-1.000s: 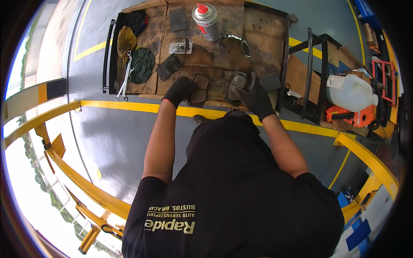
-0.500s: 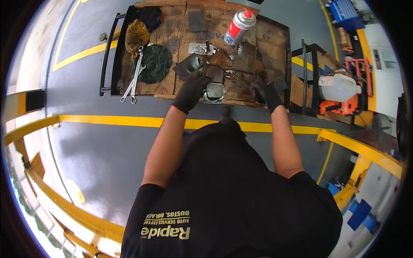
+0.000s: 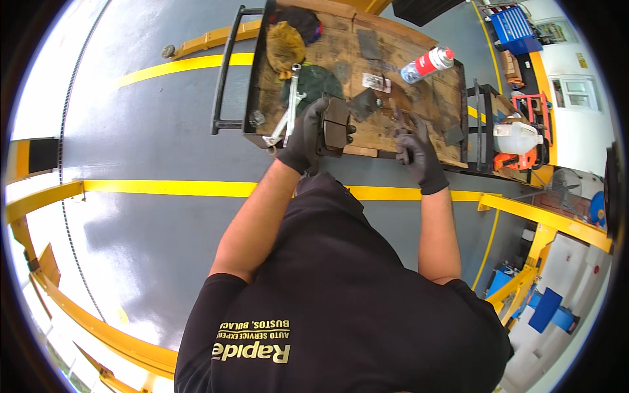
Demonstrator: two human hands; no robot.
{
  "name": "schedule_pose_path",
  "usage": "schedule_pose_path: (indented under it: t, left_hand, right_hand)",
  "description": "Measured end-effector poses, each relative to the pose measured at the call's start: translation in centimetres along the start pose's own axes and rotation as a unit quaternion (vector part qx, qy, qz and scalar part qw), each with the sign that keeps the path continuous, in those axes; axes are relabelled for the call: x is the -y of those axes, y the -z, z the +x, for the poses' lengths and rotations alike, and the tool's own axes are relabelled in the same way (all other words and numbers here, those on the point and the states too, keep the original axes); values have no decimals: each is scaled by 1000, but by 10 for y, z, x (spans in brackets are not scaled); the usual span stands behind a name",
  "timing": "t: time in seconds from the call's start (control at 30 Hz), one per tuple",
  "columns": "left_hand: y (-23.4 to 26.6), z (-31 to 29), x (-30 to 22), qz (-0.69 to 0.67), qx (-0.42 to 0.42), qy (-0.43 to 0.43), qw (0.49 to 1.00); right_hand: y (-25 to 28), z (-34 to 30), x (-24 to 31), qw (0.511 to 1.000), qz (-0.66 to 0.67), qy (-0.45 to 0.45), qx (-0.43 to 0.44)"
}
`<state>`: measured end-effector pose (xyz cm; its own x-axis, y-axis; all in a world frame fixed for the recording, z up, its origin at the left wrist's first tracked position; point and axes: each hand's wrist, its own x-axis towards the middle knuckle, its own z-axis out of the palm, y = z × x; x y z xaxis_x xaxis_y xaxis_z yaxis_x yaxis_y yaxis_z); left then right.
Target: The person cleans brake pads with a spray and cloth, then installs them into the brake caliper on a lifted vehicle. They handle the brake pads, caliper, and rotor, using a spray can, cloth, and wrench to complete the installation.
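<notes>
In my black-gloved left hand [image 3: 306, 134] is a brake pad [image 3: 336, 134], its brown friction face turned up and split by a groove. The fingers wrap its left edge and underside, and fingertips show past its right side. My gloved right hand [image 3: 420, 159] hovers over the cart's near edge with index finger and thumb apart and the other fingers curled. Nothing shows between them. Beyond the pad lies a dark square sheet [image 3: 364, 105]; another dark sheet [image 3: 453, 135] is right of my right hand. Two wrenches [image 3: 290, 108] lie left of my left hand.
Stained cardboard [image 3: 426, 105] lines the black-framed cart. On it are a spray can [image 3: 427, 65] with a red cap, a dark green cloth [image 3: 314, 85] and a yellow-brown cloth [image 3: 285, 49]. A whitish jug [image 3: 515, 137] stands at right. Yellow rails [image 3: 553, 219] flank me.
My left hand has picked the brake pad up off the cardboard and turned it toward me. My right hand has moved slightly, its fingers more spread. The view has shifted, so the cart sits further right.
</notes>
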<state>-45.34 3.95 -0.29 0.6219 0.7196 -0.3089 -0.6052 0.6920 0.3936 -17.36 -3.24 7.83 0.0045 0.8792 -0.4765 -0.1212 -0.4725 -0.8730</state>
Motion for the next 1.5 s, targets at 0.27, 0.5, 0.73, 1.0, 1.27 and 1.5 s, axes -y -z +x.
schedule_pose_path:
  t: [0.27,0.5,0.73,1.0,1.27,1.5]
  left_hand:
    - [61,-52,-59,361,-50,-173,915]
    - [101,-120,-147,733,-47,-306,606]
    - [167,-149,-228,87,-73,-36,993]
    - [259,-205,-384,341,-64,-78,935]
    - [335,-224,-502,296,-165,-92,936]
    - [365,-165,-644,178,-133,-127,967]
  right_hand:
    - [-215,67,-17,854,-426,299,-12]
    - [-310,74,-1,799,-531,278,55]
    - [-299,109,-31,912,-372,143,-96]
    - [-295,182,-103,794,-466,-230,-315]
    - [-304,166,-105,758,-324,-54,-564]
    - [-345,195,-59,822,129,203,-516]
